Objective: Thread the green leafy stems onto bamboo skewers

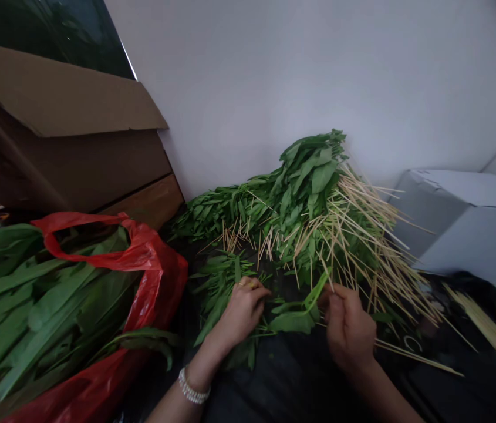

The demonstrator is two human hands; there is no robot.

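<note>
My right hand (350, 326) is closed, thumb against fingers, on a green leafy sprig (294, 320); its pale, folded stem stands up beside the fingertips. A thin wooden stick also shows at those fingertips, though whether it is gripped I cannot tell. My left hand (244, 310), with a ring and a beaded bracelet on it, has its fingers curled together over a small heap of loose green leaves (212, 294). What lies in its fingertips is hidden. Beyond both hands, a large pile of leaves on thin wooden skewers (362, 235) leans by the wall.
At left, a red plastic bag (159, 276) holds long green leaves (23, 317). Cardboard boxes (76, 164) stand behind it. A white box (472, 223) is at right, near a bundle of bare sticks (489, 323). Black sheeting (283, 382) covers the work surface.
</note>
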